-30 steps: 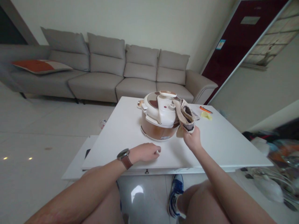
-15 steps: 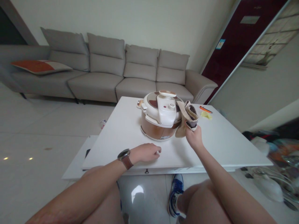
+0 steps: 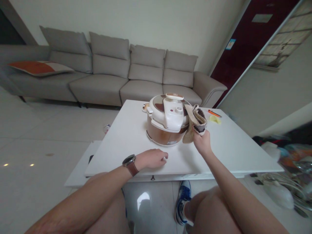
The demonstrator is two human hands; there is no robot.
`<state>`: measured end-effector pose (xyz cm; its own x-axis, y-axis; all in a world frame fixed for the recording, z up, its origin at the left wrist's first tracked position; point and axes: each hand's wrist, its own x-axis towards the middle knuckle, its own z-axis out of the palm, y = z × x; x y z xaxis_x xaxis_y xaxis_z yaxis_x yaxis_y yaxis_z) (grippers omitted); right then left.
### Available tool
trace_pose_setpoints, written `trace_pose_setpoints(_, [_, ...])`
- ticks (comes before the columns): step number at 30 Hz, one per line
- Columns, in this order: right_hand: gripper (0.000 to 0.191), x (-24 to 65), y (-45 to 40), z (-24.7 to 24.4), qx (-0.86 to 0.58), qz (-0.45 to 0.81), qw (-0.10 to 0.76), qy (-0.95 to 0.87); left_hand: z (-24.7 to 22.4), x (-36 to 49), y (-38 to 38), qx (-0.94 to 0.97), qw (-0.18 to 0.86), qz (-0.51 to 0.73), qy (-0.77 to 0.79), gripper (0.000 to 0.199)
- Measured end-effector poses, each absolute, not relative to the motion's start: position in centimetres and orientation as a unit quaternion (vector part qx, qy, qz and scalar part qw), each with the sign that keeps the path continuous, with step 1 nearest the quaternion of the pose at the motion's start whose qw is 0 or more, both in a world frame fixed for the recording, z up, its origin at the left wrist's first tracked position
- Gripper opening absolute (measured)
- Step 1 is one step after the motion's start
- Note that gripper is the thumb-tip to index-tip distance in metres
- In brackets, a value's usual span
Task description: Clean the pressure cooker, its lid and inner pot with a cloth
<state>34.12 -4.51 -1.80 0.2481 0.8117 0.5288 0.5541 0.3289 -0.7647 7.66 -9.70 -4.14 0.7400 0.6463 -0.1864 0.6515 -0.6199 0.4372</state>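
A white and copper-brown electric pressure cooker (image 3: 158, 131) stands upright on the white table, its lid on and a dial on the panel in front. My right hand (image 3: 202, 142) grips a folded beige and dark-grey cloth (image 3: 198, 118), holding it against the cooker's right side. Where the cloth meets the cooker is partly hidden. My left hand (image 3: 153, 158), with a watch (image 3: 129, 161) on its wrist, rests near the table's front edge, fingers loosely curled and nothing seen in them. It lies in front of the cooker, apart from it.
On the white table (image 3: 117, 139), an orange utility knife (image 3: 214, 113) and a crumpled pale-yellow piece (image 3: 215, 120) lie right of the cooker. Behind stands a long grey sofa (image 3: 99, 86) with an orange and white cushion (image 3: 36, 67). Assorted items (image 3: 280, 195) crowd the floor at right.
The view has shifted very slightly. Both hands, the cloth and the cooker keep the same places.
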Motion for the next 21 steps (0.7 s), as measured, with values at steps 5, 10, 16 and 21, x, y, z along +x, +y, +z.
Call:
trace_pose_setpoints(5, [0.037,35.1,-3.6,-2.0,-0.573,0.134,0.571,-0.572,-4.2,7.8,-9.7,0.899,0.246,-0.010,0.362,0.030])
trace_pose_setpoints(10, [0.041,35.0,-2.7,-2.9,-0.552,0.203,0.636,-0.500,-4.0,7.7,-9.8,0.901,0.240,-0.014,0.362,0.032])
trace_pose_setpoints(16, [0.046,34.5,-2.6,-5.2,-0.545,0.308,0.673,-0.393,-3.7,7.8,-9.9,0.898,0.243,-0.023,0.367,0.032])
trace_pose_setpoints(21, [0.042,35.1,-1.7,-7.8,-0.610,0.359,0.625,-0.329,-3.7,7.9,-9.9,0.900,0.239,-0.016,0.364,0.032])
